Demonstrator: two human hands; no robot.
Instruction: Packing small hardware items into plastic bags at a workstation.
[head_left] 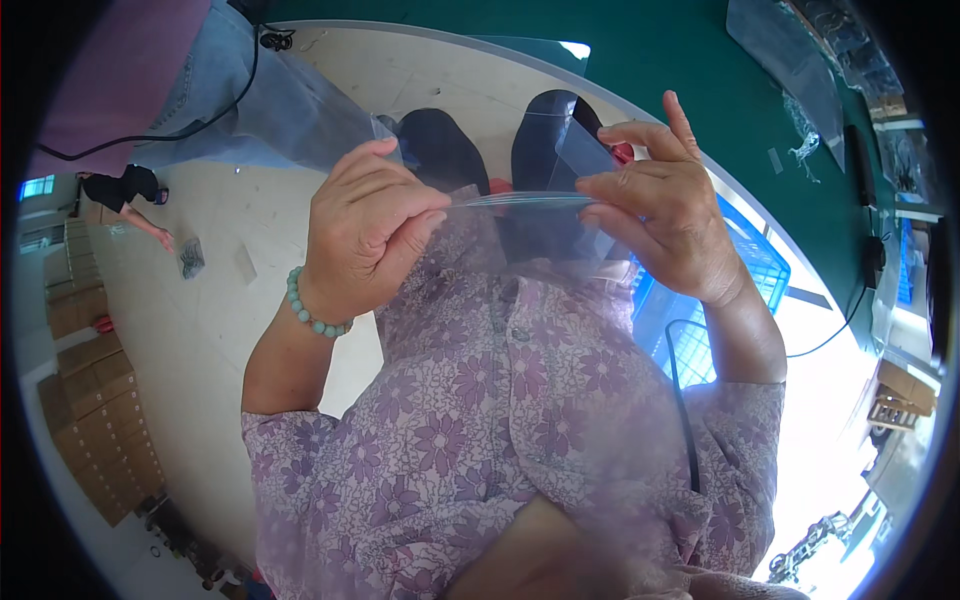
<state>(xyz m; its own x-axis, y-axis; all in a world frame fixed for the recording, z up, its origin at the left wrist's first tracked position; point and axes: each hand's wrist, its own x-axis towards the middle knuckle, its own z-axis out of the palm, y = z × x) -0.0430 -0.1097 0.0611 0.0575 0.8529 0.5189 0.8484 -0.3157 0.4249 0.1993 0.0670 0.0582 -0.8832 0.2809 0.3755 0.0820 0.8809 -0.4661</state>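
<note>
Purple floral blouse (520, 420), pale green bead bracelet (305, 305), blue crate (745, 265), dark green tabletop (690, 60).

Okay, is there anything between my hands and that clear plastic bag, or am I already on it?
Nothing visible stands between them. The left hand and the right hand both already pinch the top edge of the clear plastic bag, one at each end, with the bag stretched between them above the floral-shirted lap.

Clear plastic bag (530, 215) stretched between left hand (365, 235) and right hand (660, 215), above the lap, surface (700, 90) behind the hands, crate (745, 265) right, stacked cardboard boxes (95, 400) far left on the floor
</note>
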